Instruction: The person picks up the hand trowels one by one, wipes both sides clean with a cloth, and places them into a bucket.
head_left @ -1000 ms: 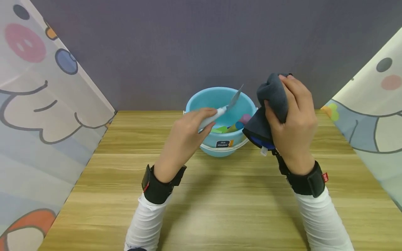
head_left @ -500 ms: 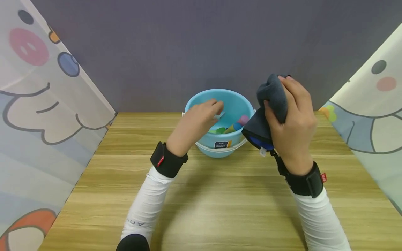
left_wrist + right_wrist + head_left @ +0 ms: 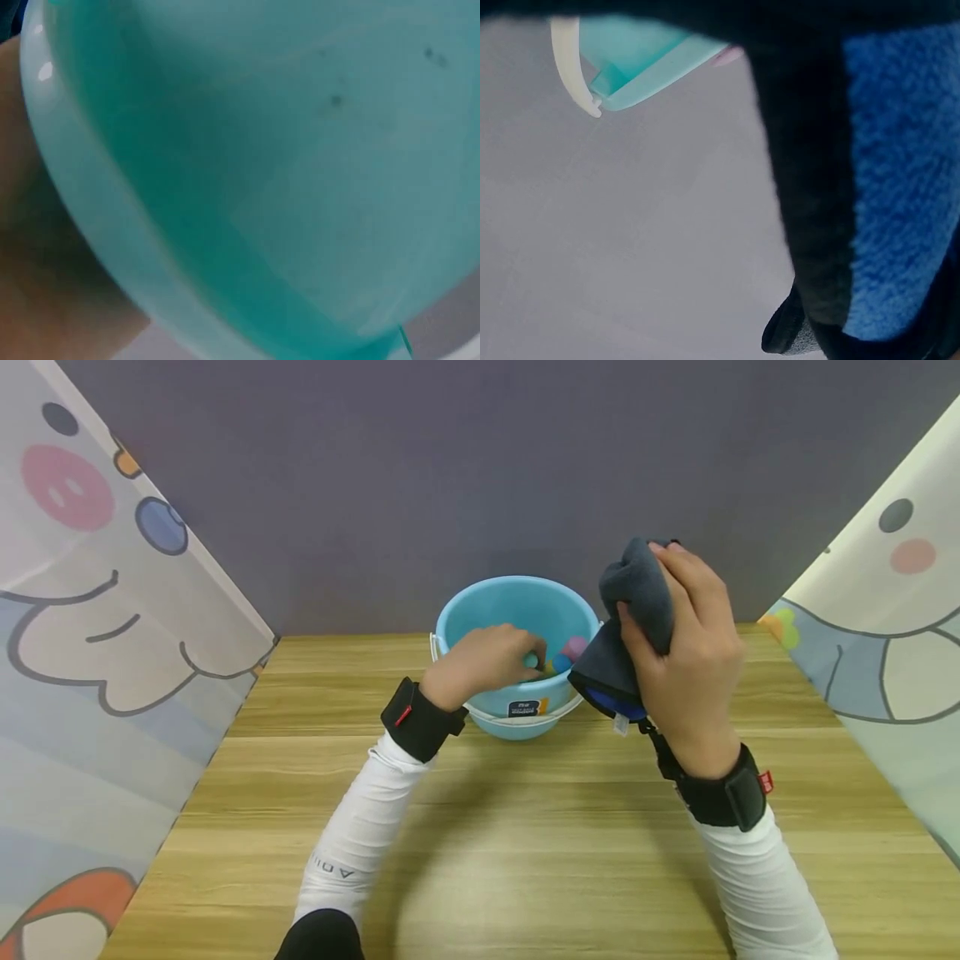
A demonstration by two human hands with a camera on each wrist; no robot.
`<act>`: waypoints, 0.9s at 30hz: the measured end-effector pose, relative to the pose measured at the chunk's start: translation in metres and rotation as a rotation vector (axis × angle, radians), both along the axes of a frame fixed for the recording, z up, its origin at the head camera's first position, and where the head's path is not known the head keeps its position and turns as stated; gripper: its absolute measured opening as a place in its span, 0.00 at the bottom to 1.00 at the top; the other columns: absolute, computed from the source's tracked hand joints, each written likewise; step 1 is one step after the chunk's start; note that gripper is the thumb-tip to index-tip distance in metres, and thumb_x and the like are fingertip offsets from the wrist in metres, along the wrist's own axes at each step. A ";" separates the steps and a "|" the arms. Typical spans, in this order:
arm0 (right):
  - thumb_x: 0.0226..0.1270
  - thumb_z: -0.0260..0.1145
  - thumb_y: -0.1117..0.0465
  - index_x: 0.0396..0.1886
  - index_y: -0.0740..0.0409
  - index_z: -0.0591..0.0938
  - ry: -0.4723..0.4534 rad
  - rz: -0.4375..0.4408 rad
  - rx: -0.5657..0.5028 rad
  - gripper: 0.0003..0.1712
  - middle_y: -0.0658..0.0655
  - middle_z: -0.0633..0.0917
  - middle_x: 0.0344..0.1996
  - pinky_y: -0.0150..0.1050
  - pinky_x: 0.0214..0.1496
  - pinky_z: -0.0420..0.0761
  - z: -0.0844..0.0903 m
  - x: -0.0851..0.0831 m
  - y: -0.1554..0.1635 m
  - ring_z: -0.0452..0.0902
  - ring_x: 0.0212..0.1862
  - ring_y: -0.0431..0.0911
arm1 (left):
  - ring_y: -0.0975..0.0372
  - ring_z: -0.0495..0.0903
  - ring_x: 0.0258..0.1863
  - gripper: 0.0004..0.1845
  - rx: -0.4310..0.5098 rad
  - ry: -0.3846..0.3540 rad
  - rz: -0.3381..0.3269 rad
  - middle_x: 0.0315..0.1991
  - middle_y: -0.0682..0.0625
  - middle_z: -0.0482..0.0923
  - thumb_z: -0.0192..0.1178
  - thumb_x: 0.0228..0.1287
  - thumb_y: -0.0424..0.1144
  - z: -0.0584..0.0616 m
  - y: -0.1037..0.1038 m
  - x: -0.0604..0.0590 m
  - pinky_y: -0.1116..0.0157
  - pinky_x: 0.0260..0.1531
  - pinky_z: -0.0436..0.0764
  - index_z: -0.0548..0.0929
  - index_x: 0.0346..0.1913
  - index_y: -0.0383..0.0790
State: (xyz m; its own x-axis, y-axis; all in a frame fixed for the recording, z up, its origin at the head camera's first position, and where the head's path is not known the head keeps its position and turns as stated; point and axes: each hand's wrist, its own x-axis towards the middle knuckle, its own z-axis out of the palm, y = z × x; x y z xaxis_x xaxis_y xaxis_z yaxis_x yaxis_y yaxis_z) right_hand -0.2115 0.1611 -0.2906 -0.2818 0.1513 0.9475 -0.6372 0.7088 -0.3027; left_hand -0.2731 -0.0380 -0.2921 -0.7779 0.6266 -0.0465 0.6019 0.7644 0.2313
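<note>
My left hand point(image 3: 491, 662) reaches over the near left rim of a light blue bucket point(image 3: 517, 589), fingers and thumb curled around a small teal round-ended thing point(image 3: 531, 660). Most of that thing is hidden by the hand. To the right of the bucket, my right hand point(image 3: 686, 652) grips a bunched dark grey cloth item point(image 3: 637, 589) in the air. It has a black edge, a small white tag and a blue fleecy lining point(image 3: 904, 180), which fills the right side of the right wrist view. The left wrist view is mostly the bucket's wall point(image 3: 300, 150).
Inside the bucket, a pink piece point(image 3: 575, 647) and a blue-ended piece point(image 3: 561, 663) show beside my left fingers. A white handle point(image 3: 517, 720) hangs down its front. The bucket stands on a wooden table point(image 3: 555, 843) near a grey back panel point(image 3: 480, 468).
The left hand has let go of the white-handled trowel in the bucket and moved right and down to the teal thing. The right hand still holds the cloth item, nearly in place.
</note>
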 end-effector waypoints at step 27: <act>0.74 0.62 0.53 0.63 0.61 0.81 -0.536 -0.150 0.202 0.24 0.61 0.81 0.64 0.64 0.62 0.76 -0.007 -0.023 0.043 0.76 0.65 0.61 | 0.65 0.72 0.26 0.24 0.065 -0.001 0.027 0.22 0.58 0.67 0.45 0.77 0.64 -0.002 -0.004 0.008 0.64 0.27 0.68 0.76 0.30 0.52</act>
State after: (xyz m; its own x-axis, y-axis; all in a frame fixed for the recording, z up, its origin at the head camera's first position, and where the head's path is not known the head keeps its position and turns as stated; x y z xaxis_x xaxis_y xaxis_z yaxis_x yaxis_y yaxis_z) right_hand -0.2342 0.2038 -0.2971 -0.7185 0.0579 0.6931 -0.3210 0.8564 -0.4043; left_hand -0.2649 -0.0422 -0.2939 -0.7945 0.6072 -0.0071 0.5810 0.7635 0.2820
